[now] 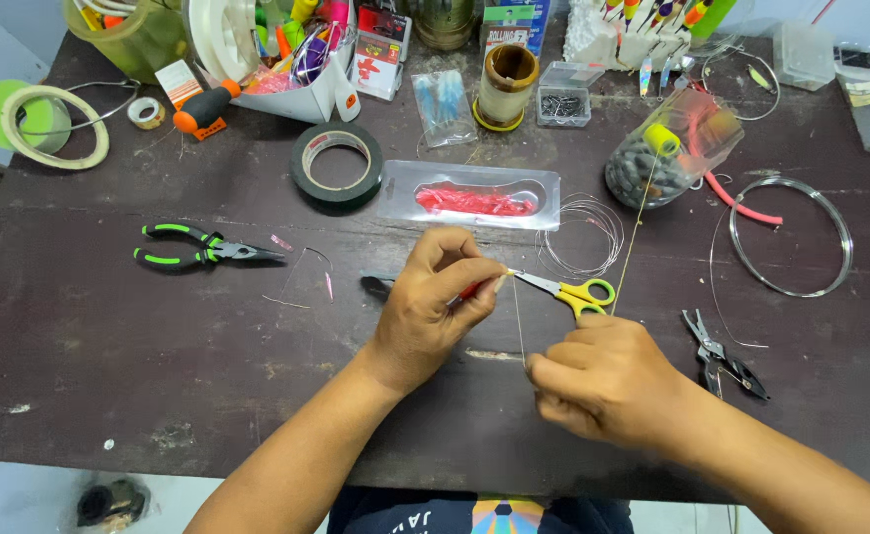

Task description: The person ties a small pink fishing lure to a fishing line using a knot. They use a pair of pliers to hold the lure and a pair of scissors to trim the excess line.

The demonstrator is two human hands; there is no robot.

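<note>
So here's where I'm at on the bench. My left hand (pixel 430 307) is pinched shut on a small red piece (pixel 469 290) right in the middle of the table, thumb and forefinger clamped at its far tip where a pale yellow thread (pixel 517 321) comes off it. My right hand (pixel 603 381), nearer to me and a bit to the right, is curled closed with the fingertips gripping that same thread, so it runs taut between the two hands. A second run of the thread goes up and away to the yellow spool (pixel 662 138) sitting on the clear bag of dark weights (pixel 652 163) at the far right, so I'd say the line isn't cut off the spool yet.

The yellow-handled scissors (pixel 568 290) lie just right of my left fingers, untouched, and I can't tell how many wraps are on the red piece since my fingers cover it. My guess: binding is under way, with finishing and trimming still left.

Elsewhere: green-handled pliers (pixel 202 247) to the left, black pliers (pixel 722 356) to the right, a roll of black tape (pixel 336 165) and a blister pack with red bits (pixel 469 195) further back.
</note>
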